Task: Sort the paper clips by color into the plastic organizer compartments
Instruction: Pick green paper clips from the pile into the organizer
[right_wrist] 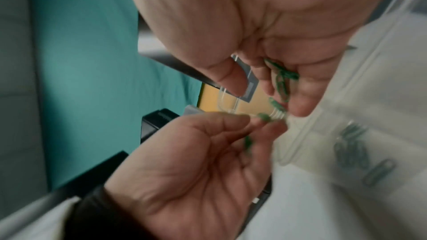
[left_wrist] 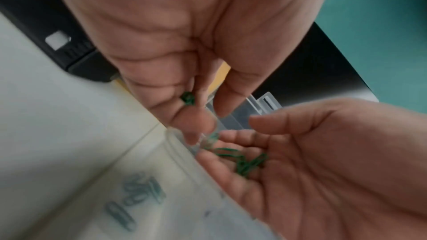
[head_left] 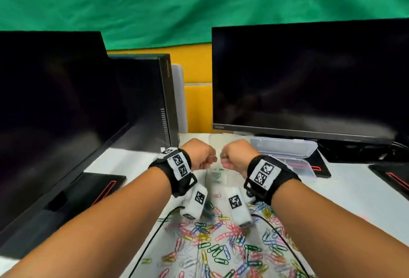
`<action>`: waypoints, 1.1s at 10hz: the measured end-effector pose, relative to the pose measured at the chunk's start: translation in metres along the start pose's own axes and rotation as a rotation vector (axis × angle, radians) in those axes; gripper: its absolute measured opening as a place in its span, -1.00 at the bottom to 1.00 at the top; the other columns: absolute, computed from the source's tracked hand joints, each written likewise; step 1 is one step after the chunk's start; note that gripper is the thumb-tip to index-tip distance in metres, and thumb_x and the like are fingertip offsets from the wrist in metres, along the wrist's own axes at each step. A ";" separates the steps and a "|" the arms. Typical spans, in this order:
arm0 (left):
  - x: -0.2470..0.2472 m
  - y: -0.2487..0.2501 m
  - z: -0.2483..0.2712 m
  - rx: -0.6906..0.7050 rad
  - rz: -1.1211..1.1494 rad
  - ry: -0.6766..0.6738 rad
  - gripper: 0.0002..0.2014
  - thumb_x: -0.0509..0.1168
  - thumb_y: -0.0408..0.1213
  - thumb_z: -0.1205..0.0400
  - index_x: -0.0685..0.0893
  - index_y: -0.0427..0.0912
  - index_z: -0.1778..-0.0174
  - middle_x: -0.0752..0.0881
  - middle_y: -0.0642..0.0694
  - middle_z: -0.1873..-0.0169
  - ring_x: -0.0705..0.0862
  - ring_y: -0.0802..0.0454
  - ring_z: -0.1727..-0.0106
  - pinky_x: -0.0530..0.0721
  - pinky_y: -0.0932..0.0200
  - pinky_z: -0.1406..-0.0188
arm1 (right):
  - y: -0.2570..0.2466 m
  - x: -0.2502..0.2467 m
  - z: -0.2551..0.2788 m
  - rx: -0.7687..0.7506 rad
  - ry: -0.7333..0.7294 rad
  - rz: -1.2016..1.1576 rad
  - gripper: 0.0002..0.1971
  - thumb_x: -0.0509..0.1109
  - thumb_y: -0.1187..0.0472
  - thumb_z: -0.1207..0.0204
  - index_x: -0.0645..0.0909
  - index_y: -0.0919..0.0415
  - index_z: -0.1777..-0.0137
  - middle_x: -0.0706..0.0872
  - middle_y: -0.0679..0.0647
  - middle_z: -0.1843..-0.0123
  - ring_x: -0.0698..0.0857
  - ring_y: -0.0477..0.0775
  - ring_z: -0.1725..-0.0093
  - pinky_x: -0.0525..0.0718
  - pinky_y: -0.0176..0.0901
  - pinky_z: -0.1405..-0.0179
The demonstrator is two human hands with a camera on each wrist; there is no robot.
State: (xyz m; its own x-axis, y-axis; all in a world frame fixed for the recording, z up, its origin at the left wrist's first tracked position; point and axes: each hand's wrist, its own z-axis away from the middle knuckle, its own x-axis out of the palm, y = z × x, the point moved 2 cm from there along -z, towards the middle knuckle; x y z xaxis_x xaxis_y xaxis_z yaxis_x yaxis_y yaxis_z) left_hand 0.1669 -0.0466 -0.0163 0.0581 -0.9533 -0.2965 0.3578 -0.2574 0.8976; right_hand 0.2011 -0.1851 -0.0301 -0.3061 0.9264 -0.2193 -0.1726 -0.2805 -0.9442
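My right hand [left_wrist: 323, 161] cupped a tangle of green paper clips [left_wrist: 245, 161] above the clear organizer [right_wrist: 369, 98], while my left hand [right_wrist: 184, 161] pinched one green clip between curled fingers. They looked light, springy and slick, likely to interlock, so I judged a fingertip pinch across a clip's loops best.

Two dark monitors [head_left: 307, 82] flank a black computer tower [head_left: 152, 100] on a white desk [head_left: 354, 193] before green cloth [head_left: 199, 0].
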 end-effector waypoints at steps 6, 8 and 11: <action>-0.060 -0.038 0.043 0.369 -1.222 -0.006 -0.70 0.22 -0.27 -0.66 0.77 0.14 -0.15 0.74 0.13 -0.07 0.65 0.09 -0.04 0.60 0.21 -0.11 | 0.001 -0.007 0.014 -0.145 -0.030 -0.027 -0.86 0.30 0.34 -0.63 0.69 0.18 -0.04 0.66 0.05 0.14 0.63 0.02 0.16 0.61 -0.12 0.06; -0.068 -0.078 0.057 0.304 -1.153 -0.176 -0.85 0.42 -0.11 -0.55 0.82 0.16 0.00 0.80 0.15 0.16 0.70 0.20 0.14 0.70 0.20 -0.04 | 0.012 0.016 0.049 -0.489 -0.282 1.093 -0.80 0.31 0.25 -0.62 0.74 0.00 -0.07 0.67 -0.20 0.11 0.61 -0.05 0.07 0.46 -0.31 0.19; -0.053 -0.089 0.050 0.394 -1.076 -0.096 -0.84 0.36 -0.07 -0.62 0.78 0.12 -0.07 0.77 0.12 0.06 0.67 0.11 0.07 0.64 0.21 0.02 | 0.039 0.064 0.050 -0.577 -0.442 1.326 -0.54 0.23 0.23 -0.70 0.57 -0.27 -0.48 0.59 0.08 -0.19 0.65 0.19 -0.17 0.66 0.06 -0.15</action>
State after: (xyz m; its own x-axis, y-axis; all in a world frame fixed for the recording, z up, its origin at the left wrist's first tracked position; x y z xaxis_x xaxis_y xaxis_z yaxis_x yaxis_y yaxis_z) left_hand 0.0855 0.0186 -0.0643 -0.1784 -0.2135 -0.9605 -0.1385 -0.9610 0.2393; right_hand 0.1281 -0.1495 -0.0689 -0.2075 -0.0878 -0.9743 0.7942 -0.5967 -0.1153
